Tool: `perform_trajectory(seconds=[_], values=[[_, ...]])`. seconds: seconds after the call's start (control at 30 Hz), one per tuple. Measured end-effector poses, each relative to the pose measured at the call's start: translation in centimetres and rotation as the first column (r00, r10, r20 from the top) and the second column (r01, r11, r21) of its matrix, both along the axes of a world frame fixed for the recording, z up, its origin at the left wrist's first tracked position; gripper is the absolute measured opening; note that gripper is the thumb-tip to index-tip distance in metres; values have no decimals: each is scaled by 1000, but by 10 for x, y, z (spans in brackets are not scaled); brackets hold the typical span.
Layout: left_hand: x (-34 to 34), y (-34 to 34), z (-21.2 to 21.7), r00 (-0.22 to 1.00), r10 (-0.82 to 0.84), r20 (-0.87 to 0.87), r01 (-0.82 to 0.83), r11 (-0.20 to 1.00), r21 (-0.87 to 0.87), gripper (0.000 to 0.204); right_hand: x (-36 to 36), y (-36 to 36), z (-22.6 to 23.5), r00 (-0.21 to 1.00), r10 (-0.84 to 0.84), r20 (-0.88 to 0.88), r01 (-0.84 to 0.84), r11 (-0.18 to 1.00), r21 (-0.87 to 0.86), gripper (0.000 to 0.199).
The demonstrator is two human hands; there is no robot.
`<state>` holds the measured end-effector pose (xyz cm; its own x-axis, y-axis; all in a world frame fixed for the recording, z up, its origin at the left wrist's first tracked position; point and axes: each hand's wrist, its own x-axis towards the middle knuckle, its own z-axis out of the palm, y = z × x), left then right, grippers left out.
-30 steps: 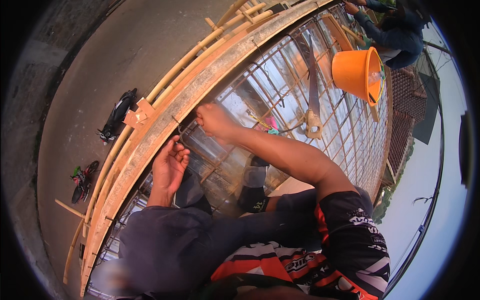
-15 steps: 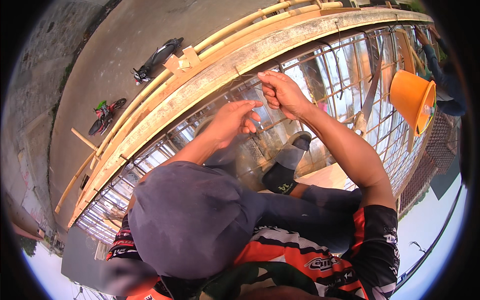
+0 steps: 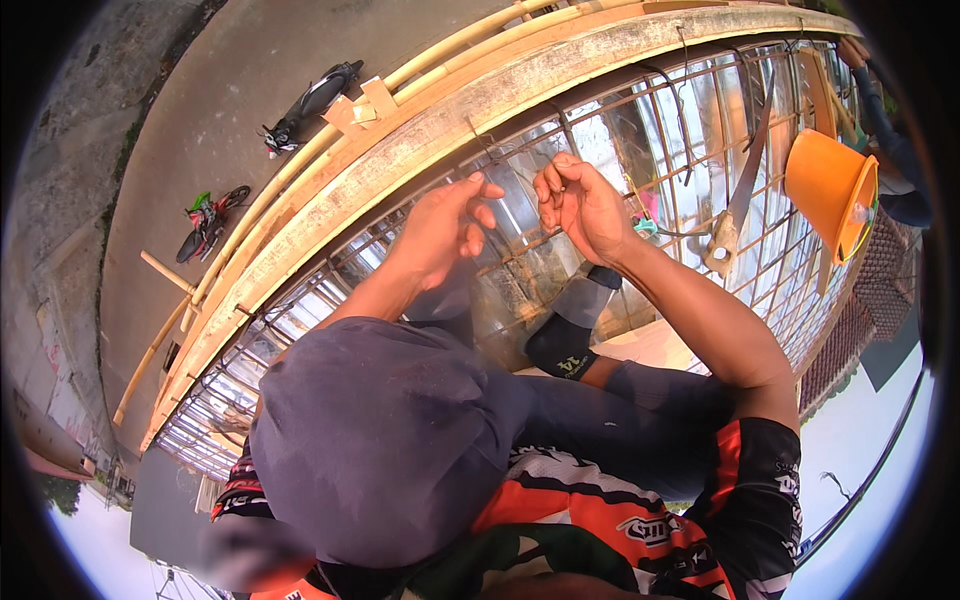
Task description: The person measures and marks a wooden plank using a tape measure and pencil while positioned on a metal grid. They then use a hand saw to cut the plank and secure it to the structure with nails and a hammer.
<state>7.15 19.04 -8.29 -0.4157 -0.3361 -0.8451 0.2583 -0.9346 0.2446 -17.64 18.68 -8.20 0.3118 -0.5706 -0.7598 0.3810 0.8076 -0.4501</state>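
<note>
Thin tie wire: pinched in the curled fingers of the right hand, which is closed around it. The strand is too fine to follow far; it appears to run down toward the rebar mesh directly beneath the grip.

Left hand: held just to the left of the right hand, thumb and forefinger drawn together at the tips, other fingers loosely bent. Whether it grips the same wire cannot be told.

Directly below both hands, the rebar mesh lies over shiny sheeting. Beyond the hands, a timber edge form runs along the mesh border, with bamboo poles just outside it.

Right of the grip, a handsaw lies on the mesh; farther right, an orange bucket is tipped on its side. Another person's arm shows at the far right edge.

Nearer than the grip, a dark sock-clad foot rests on the mesh.

Far to the left, on the pavement well below, two motorcycles are parked.
</note>
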Motion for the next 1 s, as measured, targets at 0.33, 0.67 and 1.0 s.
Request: perform_trajectory(seconds=[0.33,0.67,1.0], values=[[-19,8,-13,973,-221,64,224,973,-60,24,2,14,27,563,383,-733,-812,88,-577,38],[17,1,-6,993,2,116,-5,1000,31,19,14,-45,-3,569,325,-756,-767,542,-344,26],[-13,-10,-18,932,353,79,-354,935,-12,36,44,-86,2,539,683,-492,-826,543,-150,44]])
